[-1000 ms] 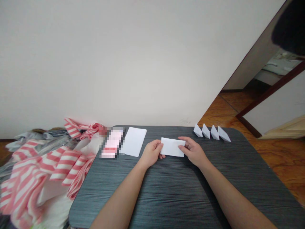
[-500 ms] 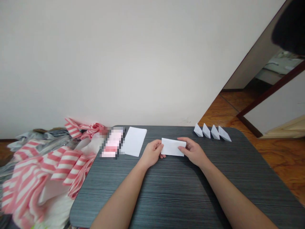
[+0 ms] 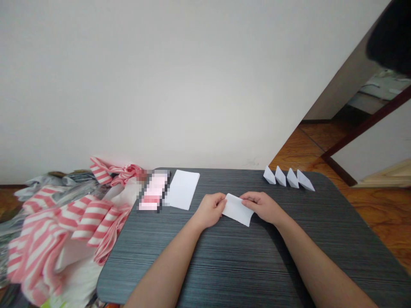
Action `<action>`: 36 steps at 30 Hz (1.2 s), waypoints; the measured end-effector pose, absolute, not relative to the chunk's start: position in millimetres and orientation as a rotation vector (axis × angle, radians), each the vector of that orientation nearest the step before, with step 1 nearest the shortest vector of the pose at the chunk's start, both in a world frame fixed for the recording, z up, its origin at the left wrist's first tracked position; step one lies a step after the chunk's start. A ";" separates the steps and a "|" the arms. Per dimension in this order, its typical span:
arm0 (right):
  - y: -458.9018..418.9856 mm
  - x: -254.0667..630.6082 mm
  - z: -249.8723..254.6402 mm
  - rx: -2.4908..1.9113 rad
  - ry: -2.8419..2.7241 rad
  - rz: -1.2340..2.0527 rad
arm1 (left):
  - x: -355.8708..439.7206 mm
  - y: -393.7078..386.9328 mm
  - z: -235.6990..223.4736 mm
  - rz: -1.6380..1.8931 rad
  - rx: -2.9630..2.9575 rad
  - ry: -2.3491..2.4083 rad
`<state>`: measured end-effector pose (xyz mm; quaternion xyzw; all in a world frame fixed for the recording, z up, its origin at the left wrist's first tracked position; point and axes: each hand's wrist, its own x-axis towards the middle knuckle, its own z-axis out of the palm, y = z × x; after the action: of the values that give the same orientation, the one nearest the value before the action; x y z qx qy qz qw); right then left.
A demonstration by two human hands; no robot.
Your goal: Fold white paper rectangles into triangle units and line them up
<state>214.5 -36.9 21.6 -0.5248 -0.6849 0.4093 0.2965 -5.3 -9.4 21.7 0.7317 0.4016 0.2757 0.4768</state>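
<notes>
A folded sheet of white paper (image 3: 236, 210) is held between both hands, just above the dark table (image 3: 218, 261). My left hand (image 3: 210, 209) pinches its left end between thumb and fingers. At the upper right edge, my right hand (image 3: 261, 206) grips it with the thumb in front and the fingers behind. The paper tilts down to the right, and its lower right corner bends slightly. Some fingertips of both hands are hidden.
A stack of white paper (image 3: 183, 189) lies at the back left, beside a pixelated pinkish phone-like object (image 3: 153, 191). Several folded paper boats (image 3: 280, 176) stand in a row at the back right. Red-and-white striped cloth (image 3: 93, 218) is heaped left of the table. A wall rises behind.
Both hands have drawn the paper slightly nearer and rotated it, so its right end now points down. My right hand has shifted from the right end to the upper edge.
</notes>
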 end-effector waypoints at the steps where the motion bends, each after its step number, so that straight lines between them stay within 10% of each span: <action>1: -36.8 214.0 22.3 -1.387 -1.820 1.088 | -5.1 -9.3 22.3 0.671 1.800 0.981; 36: -36.9 195.3 23.9 -1.367 -1.958 0.902 | -1.6 -10.9 25.6 0.512 2.138 0.925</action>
<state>195.3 -36.9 23.9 -0.5125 -0.7340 0.3381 0.2903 -1.6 -10.9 25.6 0.8331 0.3603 0.1995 0.3693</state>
